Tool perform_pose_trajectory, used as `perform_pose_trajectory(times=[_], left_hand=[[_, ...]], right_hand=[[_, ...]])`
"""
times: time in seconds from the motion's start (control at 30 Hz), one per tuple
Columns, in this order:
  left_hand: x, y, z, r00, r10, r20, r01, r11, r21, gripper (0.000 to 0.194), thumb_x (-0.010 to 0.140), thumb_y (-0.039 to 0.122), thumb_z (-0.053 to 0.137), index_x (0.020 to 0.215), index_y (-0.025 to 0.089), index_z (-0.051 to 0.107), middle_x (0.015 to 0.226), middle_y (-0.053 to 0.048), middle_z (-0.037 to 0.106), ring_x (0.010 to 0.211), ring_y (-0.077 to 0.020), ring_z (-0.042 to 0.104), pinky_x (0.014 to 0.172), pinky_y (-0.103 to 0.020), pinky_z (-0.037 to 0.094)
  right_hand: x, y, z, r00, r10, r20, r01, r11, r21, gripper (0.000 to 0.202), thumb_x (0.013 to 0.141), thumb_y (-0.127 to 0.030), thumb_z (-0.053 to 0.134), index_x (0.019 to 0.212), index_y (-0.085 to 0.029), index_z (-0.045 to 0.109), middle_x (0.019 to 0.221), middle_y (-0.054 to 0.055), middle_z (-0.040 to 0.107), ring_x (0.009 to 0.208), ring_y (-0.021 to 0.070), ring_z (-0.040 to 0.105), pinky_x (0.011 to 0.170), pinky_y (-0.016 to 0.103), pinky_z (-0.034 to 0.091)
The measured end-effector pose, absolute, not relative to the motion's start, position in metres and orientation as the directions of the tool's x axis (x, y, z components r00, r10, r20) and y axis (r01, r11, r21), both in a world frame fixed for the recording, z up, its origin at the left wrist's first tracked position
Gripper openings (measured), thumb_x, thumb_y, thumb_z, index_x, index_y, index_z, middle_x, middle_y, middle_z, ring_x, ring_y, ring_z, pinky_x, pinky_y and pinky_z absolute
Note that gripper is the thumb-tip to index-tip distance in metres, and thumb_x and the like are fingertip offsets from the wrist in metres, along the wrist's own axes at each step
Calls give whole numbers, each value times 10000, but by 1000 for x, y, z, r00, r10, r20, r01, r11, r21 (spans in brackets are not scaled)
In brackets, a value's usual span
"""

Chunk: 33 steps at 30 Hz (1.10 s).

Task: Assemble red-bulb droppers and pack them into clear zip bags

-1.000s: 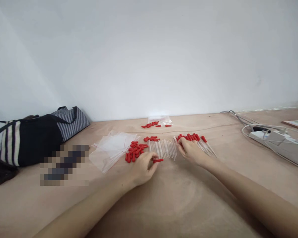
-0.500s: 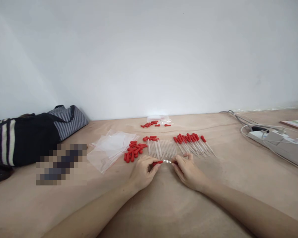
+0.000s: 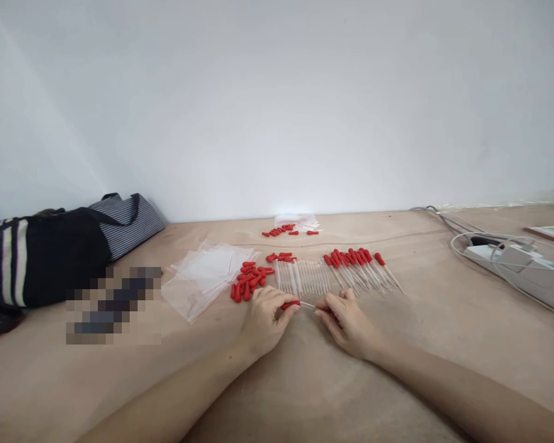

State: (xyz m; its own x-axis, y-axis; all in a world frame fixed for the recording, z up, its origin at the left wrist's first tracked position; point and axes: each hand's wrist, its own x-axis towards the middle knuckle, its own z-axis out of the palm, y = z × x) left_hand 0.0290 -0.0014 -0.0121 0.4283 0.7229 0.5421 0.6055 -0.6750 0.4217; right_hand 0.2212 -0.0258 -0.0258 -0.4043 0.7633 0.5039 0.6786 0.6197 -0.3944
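Between thumb and fingers, my left hand (image 3: 268,319) pinches a red rubber dropper bulb (image 3: 292,304). My right hand (image 3: 346,320) is closed on a clear glass dropper tube (image 3: 307,305), whose upper end meets the mouth of the bulb; how deep it sits inside I cannot tell. Just beyond my hands lies a row of bare glass tubes (image 3: 302,277). To its right are several droppers with red bulbs fitted (image 3: 357,264), fanned out on the table. Loose red bulbs (image 3: 247,280) are heaped left of the row, close to my left hand.
Flat clear zip bags (image 3: 207,277) lie left of the bulbs. Further back, more bulbs (image 3: 279,231) and tubes rest by a plastic bag (image 3: 295,219). A black and striped cloth bag (image 3: 74,252) stands at left, a white power strip with cables (image 3: 517,264) at right.
The tube and the bulb have come together; a gap showed between them before. My right hand has shifted slightly left. The other things lie as they did.
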Motion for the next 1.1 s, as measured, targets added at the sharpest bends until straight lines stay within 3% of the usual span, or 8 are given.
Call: perform_pose_trajectory(times=[0.2, 0.87, 1.1], left_hand=[[29, -3, -9, 422, 710, 563, 613, -681, 400, 148, 832, 287, 491, 778, 204, 601, 738, 1, 651, 723, -171, 552, 721, -339, 328], [29, -4, -10, 492, 658, 570, 564, -740, 366, 131, 831, 268, 507, 750, 211, 592, 708, 31, 649, 707, -137, 542, 805, -352, 257], [29, -2, -11, 485, 689, 538, 563, -717, 411, 161, 844, 291, 479, 752, 214, 587, 725, 33, 658, 707, -138, 551, 809, -346, 267]], right_hand=[[220, -26, -23, -420, 726, 545, 647, 661, -380, 135, 855, -171, 347, 759, -178, 442, 646, -2, 555, 553, 117, 437, 631, 281, 238], [231, -17, -14, -504, 531, 681, 668, 740, -83, 224, 787, -80, 359, 757, -166, 563, 572, -29, 528, 494, 83, 373, 618, 283, 173], [230, -18, -16, -486, 555, 675, 695, 714, -86, 210, 826, -148, 369, 718, -162, 549, 567, -24, 526, 517, 91, 401, 615, 285, 175]])
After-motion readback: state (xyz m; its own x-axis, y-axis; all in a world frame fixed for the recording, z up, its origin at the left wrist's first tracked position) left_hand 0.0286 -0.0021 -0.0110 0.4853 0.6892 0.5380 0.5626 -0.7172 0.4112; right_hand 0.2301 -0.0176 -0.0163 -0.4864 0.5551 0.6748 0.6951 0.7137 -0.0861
